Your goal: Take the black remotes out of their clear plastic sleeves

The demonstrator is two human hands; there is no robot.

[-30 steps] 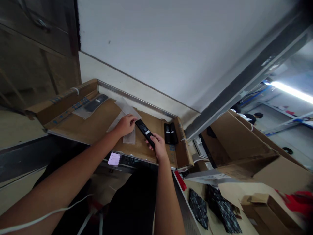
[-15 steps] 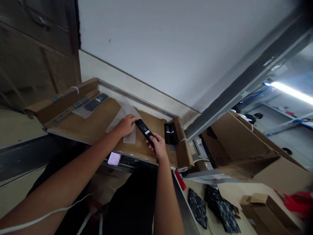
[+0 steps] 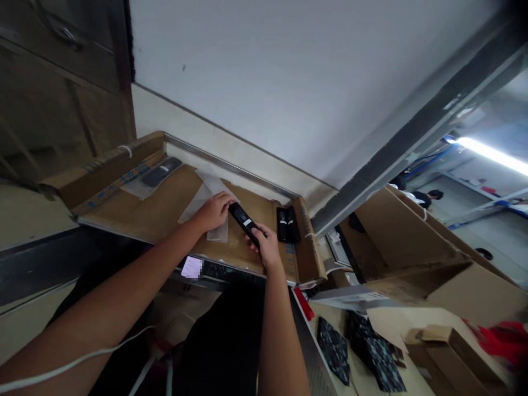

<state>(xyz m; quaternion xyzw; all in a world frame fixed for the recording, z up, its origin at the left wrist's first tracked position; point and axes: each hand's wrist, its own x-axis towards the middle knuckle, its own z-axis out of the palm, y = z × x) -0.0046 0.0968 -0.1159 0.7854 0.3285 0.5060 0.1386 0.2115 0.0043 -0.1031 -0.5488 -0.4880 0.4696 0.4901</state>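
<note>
Black remote (image 3: pixel 244 222) in right hand (image 3: pixel 267 247) grip, tip beside left hand (image 3: pixel 213 211).

Probably packing workshop: cardboard boxes (image 3: pixel 416 258), remotes (image 3: pixel 287 224).

Both bare forearms extended forward, converging toward 12 o'clock. Left arm enters from 8 o'clock, long diagonal, wrist straight; left hand (image 3: pixel 213 211) palm-down, fingers curled, fingertips pinched at its 2 o'clock side. Right arm comes up from 6 o'clock, nearly vertical; right hand (image 3: pixel 267 245) half-closed, thumb and fingers wrapped in a grip, knuckles up. Hands near each other, not touching.
</note>
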